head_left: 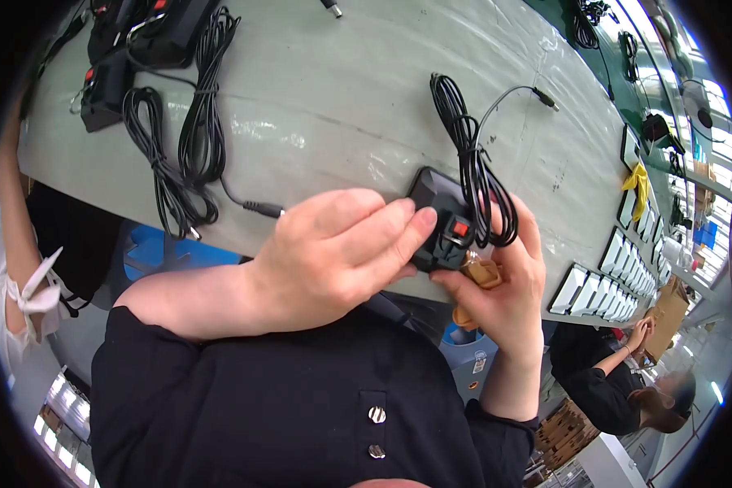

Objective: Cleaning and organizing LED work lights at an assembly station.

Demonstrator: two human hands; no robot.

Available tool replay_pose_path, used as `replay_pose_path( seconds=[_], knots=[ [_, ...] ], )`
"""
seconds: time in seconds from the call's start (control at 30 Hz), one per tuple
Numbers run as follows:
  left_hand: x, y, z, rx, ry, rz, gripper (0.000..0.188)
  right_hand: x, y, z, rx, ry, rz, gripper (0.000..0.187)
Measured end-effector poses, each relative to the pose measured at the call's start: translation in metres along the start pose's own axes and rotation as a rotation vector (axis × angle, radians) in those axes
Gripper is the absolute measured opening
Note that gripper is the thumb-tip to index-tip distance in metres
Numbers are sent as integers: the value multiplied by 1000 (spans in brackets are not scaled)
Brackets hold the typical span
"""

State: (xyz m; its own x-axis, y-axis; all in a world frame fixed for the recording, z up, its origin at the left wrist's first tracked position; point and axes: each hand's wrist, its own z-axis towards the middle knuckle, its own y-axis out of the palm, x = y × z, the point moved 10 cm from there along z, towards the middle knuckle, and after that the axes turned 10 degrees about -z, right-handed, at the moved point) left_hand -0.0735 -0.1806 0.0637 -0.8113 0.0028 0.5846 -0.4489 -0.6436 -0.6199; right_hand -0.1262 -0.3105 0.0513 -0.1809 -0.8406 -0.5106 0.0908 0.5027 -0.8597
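A black plastic adapter (439, 189) with a red rocker switch (460, 228) and a small metal loop is held up over the near edge of the table. My left hand (342, 244) is closed, with thumb and fingers pressed together at the adapter's left side. Curled around its lower right is my right hand (508, 285), whose thumb lies along the bottom; some of its fingers are hidden behind. A bundled black cable (468, 154) lies over the adapter's right side, its plug (545, 98) pointing away on the table. Tan rubbery pieces (484, 273) show at my right hand.
More black adapters (106, 93) with red switches stand at the far left, beside bundled cables (203, 122). One cable's plug (264, 209) lies near my left wrist. Rows of white pieces (598, 294) are at the right, near another person (618, 382). A second person's arm (20, 211) is at the left.
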Motion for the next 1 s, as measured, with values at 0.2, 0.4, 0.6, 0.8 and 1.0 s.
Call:
replay_pose_path(
  seconds=[0.2,0.4,0.6,0.8,1.0],
  knots=[
    [-1,-1,1,-29,20,-22,52,-6,0,6,-21,0,21,60],
    [2,7,24,-79,38,-16,47,-9,0,8,22,-50,-67,66],
    [-40,-35,21,-255,-168,385,53,-38,14,47,93,-84,-205,73],
    [-53,-85,17,-172,-123,403,42,-70,14,69,75,-114,-139,87],
    [-151,-163,13,53,-508,875,47,-90,26,107,-58,-96,-176,80]
  ],
)
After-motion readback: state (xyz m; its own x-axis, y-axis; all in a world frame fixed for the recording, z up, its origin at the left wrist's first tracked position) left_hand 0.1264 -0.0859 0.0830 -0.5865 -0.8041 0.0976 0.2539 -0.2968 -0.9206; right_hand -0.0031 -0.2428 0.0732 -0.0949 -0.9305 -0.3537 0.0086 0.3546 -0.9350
